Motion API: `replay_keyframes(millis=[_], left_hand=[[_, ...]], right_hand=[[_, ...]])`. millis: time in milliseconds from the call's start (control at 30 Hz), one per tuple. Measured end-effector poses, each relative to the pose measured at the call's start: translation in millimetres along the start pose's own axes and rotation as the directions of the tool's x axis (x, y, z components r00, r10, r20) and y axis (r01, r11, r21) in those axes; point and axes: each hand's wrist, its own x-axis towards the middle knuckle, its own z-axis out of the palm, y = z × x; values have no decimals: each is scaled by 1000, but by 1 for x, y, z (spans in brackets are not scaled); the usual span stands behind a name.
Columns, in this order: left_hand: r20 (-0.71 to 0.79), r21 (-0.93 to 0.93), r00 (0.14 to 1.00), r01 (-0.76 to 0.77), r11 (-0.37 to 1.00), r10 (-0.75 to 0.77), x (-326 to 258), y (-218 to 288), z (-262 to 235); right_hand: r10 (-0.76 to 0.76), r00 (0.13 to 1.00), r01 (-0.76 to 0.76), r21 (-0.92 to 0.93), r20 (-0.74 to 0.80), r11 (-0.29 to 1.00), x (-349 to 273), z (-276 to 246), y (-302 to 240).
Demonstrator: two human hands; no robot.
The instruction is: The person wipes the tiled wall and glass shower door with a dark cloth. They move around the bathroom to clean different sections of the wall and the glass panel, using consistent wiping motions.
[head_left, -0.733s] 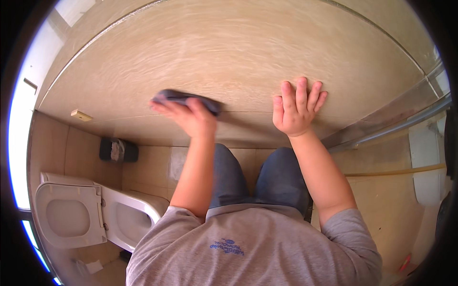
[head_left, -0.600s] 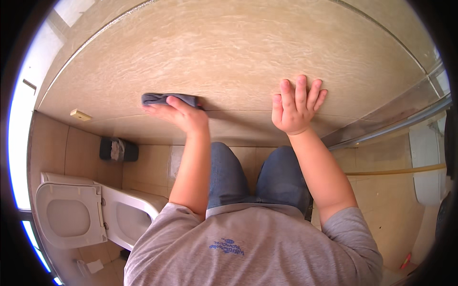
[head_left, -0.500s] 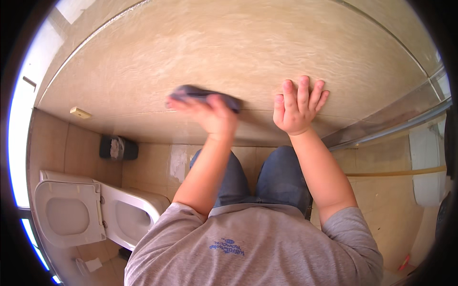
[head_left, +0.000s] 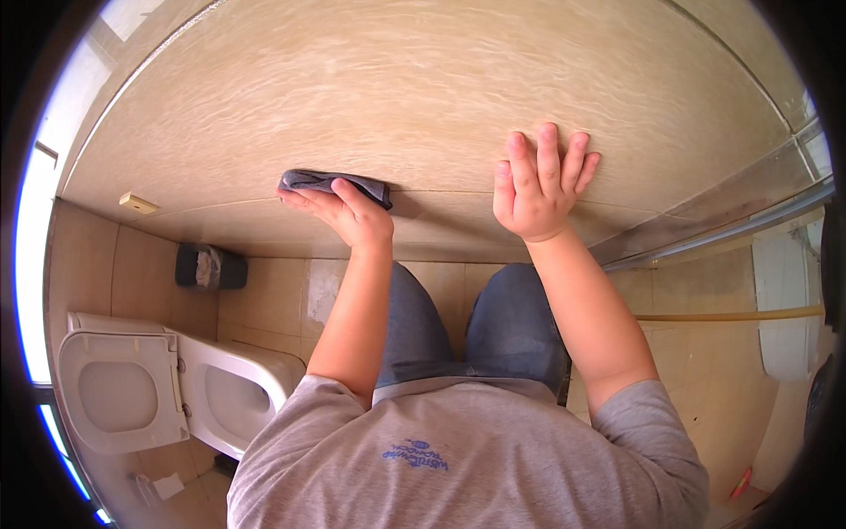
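Observation:
My left hand point(head_left: 352, 214) presses a folded dark grey cloth point(head_left: 304, 180) against the beige tiled wall point(head_left: 423, 97) in front of me. The thumb lies over the cloth and the fingers stretch along its lower side. Further right, my right hand point(head_left: 539, 196) rests flat on the same wall with its fingers spread. Nothing is in the right hand. A thin tile joint runs across the wall, level with the cloth.
To the left stands a white toilet point(head_left: 233, 392) with its lid raised. A small dark bin point(head_left: 210, 267) with a bag sits in the corner, below a cream wall box point(head_left: 138, 204). A yellowish hose or pipe point(head_left: 731, 316) crosses at the right.
My left hand has slid left along the wall with the cloth. The right hand remains flat on the wall, a little higher and further left in view.

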Motion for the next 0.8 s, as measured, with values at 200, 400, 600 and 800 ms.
replay_keyframes(millis=[200, 400, 600, 800], left_hand=[[94, 1, 889, -451, 893, 449, -95, 36, 57], [361, 150, 681, -717, 681, 637, -112, -15, 46], [133, 80, 942, -320, 944, 308, -41, -33, 7], [74, -16, 956, -285, 958, 285, -74, -2, 40]], right_hand=[[-3, 1000, 3, 4, -1, 1000, 2, -2, -2], [-7, 1000, 7, 1, 6, 1000, -2, -2, 2], [-15, 1000, 15, -21, -11, 1000, -2, -2, 2], [-28, 1000, 28, -9, 9, 1000, -3, -3, 0]])
